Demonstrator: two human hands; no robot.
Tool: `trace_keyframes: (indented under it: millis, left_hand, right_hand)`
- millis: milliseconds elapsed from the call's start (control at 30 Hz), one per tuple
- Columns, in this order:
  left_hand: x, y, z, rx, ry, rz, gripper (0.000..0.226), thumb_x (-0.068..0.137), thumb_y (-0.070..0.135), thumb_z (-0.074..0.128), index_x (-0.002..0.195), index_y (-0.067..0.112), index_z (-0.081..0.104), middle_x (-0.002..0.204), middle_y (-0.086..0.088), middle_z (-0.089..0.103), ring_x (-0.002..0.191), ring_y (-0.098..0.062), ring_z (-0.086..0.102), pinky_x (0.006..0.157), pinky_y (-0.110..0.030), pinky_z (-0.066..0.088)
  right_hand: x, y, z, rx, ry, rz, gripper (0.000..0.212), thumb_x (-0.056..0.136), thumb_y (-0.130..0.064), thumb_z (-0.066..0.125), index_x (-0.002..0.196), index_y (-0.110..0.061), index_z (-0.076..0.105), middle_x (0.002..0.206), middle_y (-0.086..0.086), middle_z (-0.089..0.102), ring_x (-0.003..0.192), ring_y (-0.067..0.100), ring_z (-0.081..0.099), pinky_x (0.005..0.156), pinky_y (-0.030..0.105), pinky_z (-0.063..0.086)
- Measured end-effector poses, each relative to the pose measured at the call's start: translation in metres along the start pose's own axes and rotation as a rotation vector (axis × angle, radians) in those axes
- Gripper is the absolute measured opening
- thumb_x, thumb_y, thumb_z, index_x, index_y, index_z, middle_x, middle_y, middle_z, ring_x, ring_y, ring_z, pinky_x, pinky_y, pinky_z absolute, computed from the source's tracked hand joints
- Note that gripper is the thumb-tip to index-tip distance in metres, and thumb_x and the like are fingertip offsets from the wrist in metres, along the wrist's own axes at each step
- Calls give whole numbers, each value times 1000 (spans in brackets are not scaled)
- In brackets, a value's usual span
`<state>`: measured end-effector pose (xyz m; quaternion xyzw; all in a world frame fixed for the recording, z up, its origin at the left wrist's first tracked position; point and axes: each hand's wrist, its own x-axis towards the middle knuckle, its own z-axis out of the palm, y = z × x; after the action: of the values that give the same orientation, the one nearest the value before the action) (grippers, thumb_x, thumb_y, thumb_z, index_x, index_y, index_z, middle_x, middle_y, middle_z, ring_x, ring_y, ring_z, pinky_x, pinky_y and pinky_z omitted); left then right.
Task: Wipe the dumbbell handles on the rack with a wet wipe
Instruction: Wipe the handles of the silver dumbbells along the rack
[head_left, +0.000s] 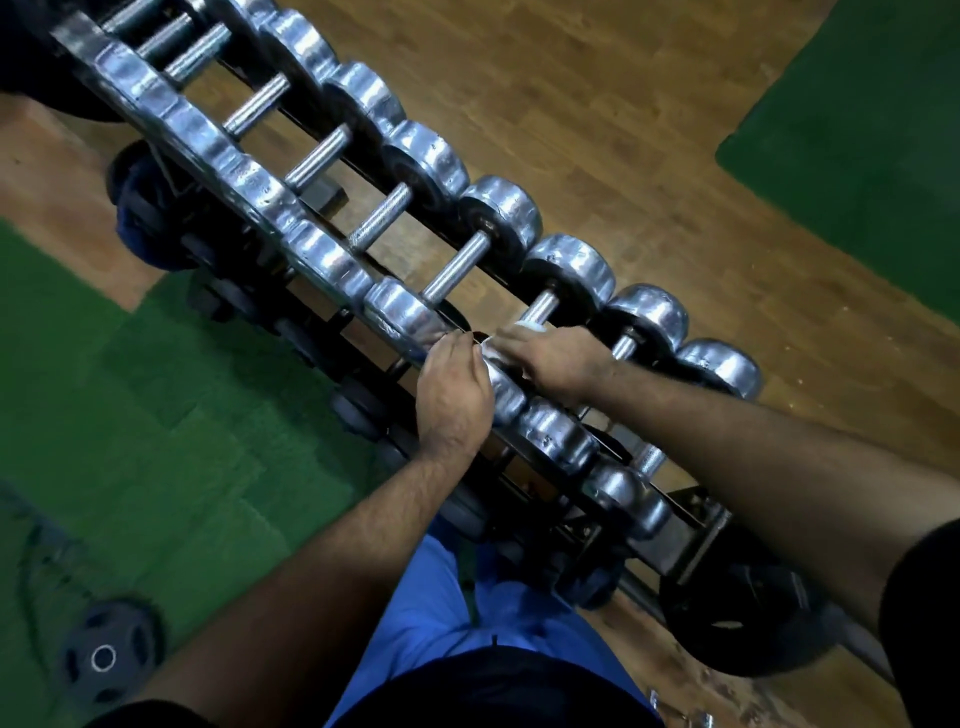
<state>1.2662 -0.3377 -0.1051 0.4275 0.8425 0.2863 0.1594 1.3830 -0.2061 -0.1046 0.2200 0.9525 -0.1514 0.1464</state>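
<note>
Nearest item: blue trousers (441, 613) of the person, standing close against the rack (691, 540)

Left hand (454, 395): knuckles up, fingers curled over the near head of a chrome dumbbell (501, 387) in the lower part of the row; whether it grips or only rests cannot be told

Right hand (558, 358): laid over that dumbbell's handle, closed around a wet wipe (530, 326), of which only white edges show past the fingers and near the thumb

Rack: black steel, running diagonally from upper left to lower right, carrying one row of chrome dumbbells side by side, heads touching or nearly so

Handles: bare knurled steel bars (379, 223) exposed between the heads up the row; one more (649, 457) just below the right forearm

Handling, as judged: dumbbells heavy and rigid, best left seated in the rack and steadied by a head. Knurling gives grip but may snag or shred the wipe, which is thin, soft, damp and light; wrap it round the bar's middle and twist. Chrome heads likely slippery when wet

Surroundings: wooden floor (597, 104), green mats (171, 405), a dark weight plate (106, 660) at lower left
</note>
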Motion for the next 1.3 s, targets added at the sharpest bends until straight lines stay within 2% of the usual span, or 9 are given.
trace_keyframes:
  millis: [133,233,400,500,700,900,1067,1167,1300]
  left_hand:
    - [2,3,1,45,9,7,32,96,20,41,108,1,64,108,-15,66,105,-30,59,97,-43,47]
    - [6,3,4,78,-12,-14,32,97,23,38,96,3,64,97,-12,65,97,-29,59,91,-42,47]
    - [7,8,9,144,-26,15,26,96,20,43,86,5,62,86,-12,60,86,-28,56,79,-42,47]
    - [5,9,12,193,-26,15,28,93,23,41,89,6,63,88,-12,61,89,-29,56,80,-42,46]
    - [9,9,7,160,-20,19,35,95,25,33,88,6,61,85,-11,61,84,-28,56,74,-42,45]
    - [10,8,7,250,-22,39,29,96,22,42,100,6,65,95,-11,65,95,-28,58,83,-41,46]
    - [11,11,6,303,-27,61,28,95,21,41,98,6,65,93,-10,62,93,-27,56,81,-40,44]
    - [17,17,5,386,-104,134,25,92,22,43,94,8,63,93,-9,59,94,-27,54,83,-40,44]
    - [22,20,9,281,-144,92,24,94,19,41,87,7,60,85,-9,57,85,-26,53,75,-39,41]
  right_hand:
    - [11,2,-10,-18,-24,50,52,94,-24,46,144,-38,39,149,-12,41,93,28,68,60,31,43]
    - [14,-17,-15,14,-138,-105,49,93,-30,49,141,-37,43,139,-10,52,107,25,64,72,31,47]
    - [40,14,-32,-47,-232,148,45,97,-50,31,127,-27,55,130,4,59,114,29,59,87,40,48]
    - [34,-12,-17,-44,-211,-1,49,97,-51,31,126,-22,56,127,6,60,113,29,61,87,40,50]
    - [22,23,-21,8,-54,158,50,97,-52,26,138,-32,48,141,-3,49,114,26,61,84,41,53]
    - [5,11,-15,212,-108,-6,46,100,-42,34,146,-39,41,154,-15,38,131,17,50,98,39,48]
    - [20,13,-20,83,-75,111,40,100,-44,32,132,-35,54,131,-9,54,108,22,63,80,42,55]
    - [15,8,-24,158,-123,72,40,97,-45,35,132,-36,54,132,-10,59,114,19,61,88,40,53]
    - [30,19,-28,-6,-55,285,35,101,-42,35,121,-25,58,122,1,56,104,26,62,76,37,50]
